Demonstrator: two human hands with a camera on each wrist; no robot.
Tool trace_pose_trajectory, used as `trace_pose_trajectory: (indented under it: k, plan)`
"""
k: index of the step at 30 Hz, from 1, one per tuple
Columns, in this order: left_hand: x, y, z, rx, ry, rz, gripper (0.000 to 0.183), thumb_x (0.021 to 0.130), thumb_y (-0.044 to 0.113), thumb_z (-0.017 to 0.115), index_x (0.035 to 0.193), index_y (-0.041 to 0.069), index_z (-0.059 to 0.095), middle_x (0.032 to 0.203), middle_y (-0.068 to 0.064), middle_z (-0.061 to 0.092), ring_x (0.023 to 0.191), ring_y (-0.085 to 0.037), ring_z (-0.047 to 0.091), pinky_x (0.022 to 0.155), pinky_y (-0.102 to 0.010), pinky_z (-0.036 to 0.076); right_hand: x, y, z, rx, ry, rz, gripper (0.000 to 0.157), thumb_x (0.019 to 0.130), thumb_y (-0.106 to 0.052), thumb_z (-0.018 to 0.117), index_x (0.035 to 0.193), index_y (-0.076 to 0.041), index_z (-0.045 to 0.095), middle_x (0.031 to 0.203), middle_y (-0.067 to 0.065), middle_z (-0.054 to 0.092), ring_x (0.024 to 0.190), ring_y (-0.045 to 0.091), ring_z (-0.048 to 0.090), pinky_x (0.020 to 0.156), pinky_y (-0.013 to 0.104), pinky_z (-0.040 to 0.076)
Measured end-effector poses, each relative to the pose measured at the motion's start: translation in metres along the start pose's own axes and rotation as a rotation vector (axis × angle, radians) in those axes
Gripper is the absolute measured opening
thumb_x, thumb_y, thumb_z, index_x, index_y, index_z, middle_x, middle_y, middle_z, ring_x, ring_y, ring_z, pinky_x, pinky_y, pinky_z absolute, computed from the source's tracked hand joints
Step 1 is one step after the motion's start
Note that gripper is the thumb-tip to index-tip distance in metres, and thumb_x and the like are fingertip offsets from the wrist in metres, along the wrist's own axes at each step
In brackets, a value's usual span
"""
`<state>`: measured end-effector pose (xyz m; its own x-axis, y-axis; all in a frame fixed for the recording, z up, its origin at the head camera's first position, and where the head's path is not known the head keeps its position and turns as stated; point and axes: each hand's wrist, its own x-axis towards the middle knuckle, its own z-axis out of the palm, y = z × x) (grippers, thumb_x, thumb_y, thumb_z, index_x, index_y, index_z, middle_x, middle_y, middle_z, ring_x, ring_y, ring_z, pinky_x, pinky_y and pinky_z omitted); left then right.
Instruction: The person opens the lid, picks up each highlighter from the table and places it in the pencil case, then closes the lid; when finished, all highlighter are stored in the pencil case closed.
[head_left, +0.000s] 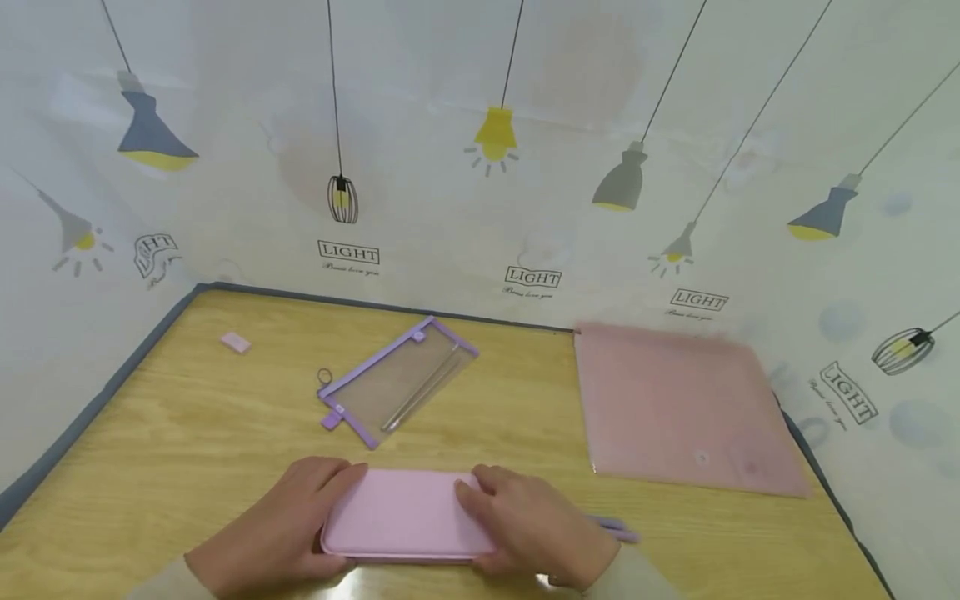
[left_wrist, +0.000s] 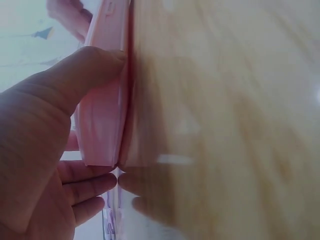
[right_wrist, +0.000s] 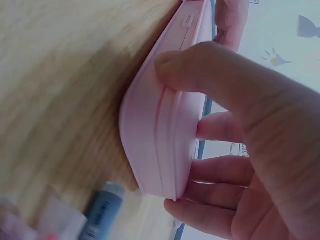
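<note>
A pink hard pencil case lies flat at the near side of the table, its lid down. My left hand grips its left end, thumb along the near side and fingers toward the far edge. At the opposite end my right hand holds the case the same way. In the left wrist view, the left thumb presses the side wall of the case, right by the tabletop. The right wrist view shows the right thumb at the seam of the case, near a small catch on its front.
Behind the case lies a clear zip pouch with purple trim and slim sticks inside. A small pink eraser is at the back left, a pink folder at the back right. Purple rods show beside my right wrist; a blue-grey tube lies nearby.
</note>
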<state>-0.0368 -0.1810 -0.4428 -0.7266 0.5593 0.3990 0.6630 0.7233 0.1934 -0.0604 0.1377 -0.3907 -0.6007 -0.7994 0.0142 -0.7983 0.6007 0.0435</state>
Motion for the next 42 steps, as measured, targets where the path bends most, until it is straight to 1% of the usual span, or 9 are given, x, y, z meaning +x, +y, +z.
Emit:
trace_pose_trajectory:
  k: [3, 9, 18, 21, 28, 33, 39, 40, 42]
  plan:
    - [-0.004, 0.001, 0.001, -0.001, -0.011, -0.006, 0.092, 0.061, 0.047, 0.082, 0.138, 0.005, 0.053, 0.124, 0.002, 0.056, 0.117, -0.015, 0.049, 0.099, -0.031, 0.037, 0.004, -0.001, -0.003, 0.003, -0.049, -0.011, 0.07, 0.071, -0.051, 0.078, 0.128, -0.014, 0.059, 0.105, -0.001, 0.061, 0.078, 0.008, 0.056, 0.068, 0.025, 0.053]
    - [-0.005, 0.002, 0.0, -0.022, -0.012, -0.005, 0.093, 0.067, 0.051, 0.08, 0.14, 0.004, 0.05, 0.125, 0.001, 0.055, 0.119, -0.016, 0.047, 0.102, -0.032, 0.034, 0.009, 0.0, -0.01, 0.005, -0.126, -0.007, 0.073, 0.071, -0.05, 0.079, 0.13, -0.013, 0.059, 0.107, 0.001, 0.062, 0.081, 0.009, 0.058, 0.071, 0.025, 0.054]
    - [0.001, -0.002, -0.002, -0.043, -0.1, -0.047, 0.094, 0.069, 0.051, 0.079, 0.143, 0.003, 0.047, 0.128, -0.003, 0.054, 0.122, -0.02, 0.047, 0.106, -0.037, 0.037, 0.011, 0.006, -0.012, 0.014, -0.101, -0.026, 0.066, 0.07, -0.049, 0.078, 0.123, -0.012, 0.061, 0.098, -0.002, 0.059, 0.075, 0.007, 0.053, 0.067, 0.025, 0.052]
    - [0.0, -0.001, -0.003, -0.047, -0.103, -0.046, 0.095, 0.068, 0.051, 0.079, 0.143, 0.002, 0.047, 0.127, -0.004, 0.054, 0.122, -0.02, 0.047, 0.106, -0.037, 0.036, 0.013, 0.007, -0.011, 0.035, -0.123, -0.025, 0.066, 0.07, -0.05, 0.078, 0.123, -0.013, 0.061, 0.099, -0.002, 0.059, 0.075, 0.007, 0.054, 0.069, 0.026, 0.052]
    - [-0.004, -0.002, -0.004, -0.039, -0.064, -0.002, 0.096, 0.067, 0.048, 0.082, 0.143, 0.0, 0.046, 0.128, -0.007, 0.056, 0.121, -0.023, 0.049, 0.105, -0.039, 0.037, 0.013, 0.014, -0.014, 0.199, -0.209, 0.026, 0.071, 0.073, -0.049, 0.073, 0.136, -0.019, 0.06, 0.126, 0.005, 0.064, 0.095, 0.017, 0.066, 0.091, 0.031, 0.053]
    - [-0.005, -0.004, -0.005, -0.057, -0.07, -0.025, 0.1, 0.067, 0.048, 0.082, 0.145, 0.0, 0.043, 0.129, -0.008, 0.056, 0.12, -0.025, 0.05, 0.103, -0.044, 0.041, 0.014, 0.02, -0.015, 0.313, -0.222, 0.038, 0.075, 0.075, -0.049, 0.071, 0.141, -0.017, 0.056, 0.136, 0.011, 0.061, 0.116, 0.025, 0.064, 0.102, 0.035, 0.048]
    - [-0.004, -0.006, -0.002, -0.186, -0.057, -0.093, 0.135, 0.06, 0.053, 0.086, 0.155, -0.006, 0.011, 0.133, -0.011, 0.06, 0.122, -0.031, 0.053, 0.103, -0.049, 0.033, 0.011, 0.034, -0.016, 0.515, -0.213, 0.041, 0.065, 0.084, -0.05, 0.065, 0.138, -0.016, 0.059, 0.139, 0.006, 0.059, 0.128, 0.021, 0.057, 0.108, 0.036, 0.043]
    - [-0.005, -0.006, -0.001, -0.208, -0.052, -0.111, 0.14, 0.059, 0.054, 0.086, 0.155, -0.006, 0.004, 0.132, -0.011, 0.061, 0.122, -0.032, 0.053, 0.103, -0.05, 0.032, 0.009, 0.037, -0.017, 0.549, -0.202, 0.038, 0.06, 0.088, -0.05, 0.063, 0.137, -0.016, 0.06, 0.138, 0.004, 0.06, 0.127, 0.019, 0.057, 0.107, 0.035, 0.044]
    - [-0.005, -0.006, 0.0, -0.24, -0.042, -0.137, 0.147, 0.058, 0.055, 0.087, 0.155, -0.005, -0.005, 0.132, -0.015, 0.06, 0.122, -0.035, 0.053, 0.102, -0.053, 0.032, 0.007, 0.042, -0.021, 0.617, -0.169, 0.048, 0.05, 0.095, -0.048, 0.057, 0.134, -0.017, 0.063, 0.13, -0.001, 0.065, 0.11, 0.011, 0.065, 0.097, 0.031, 0.051]
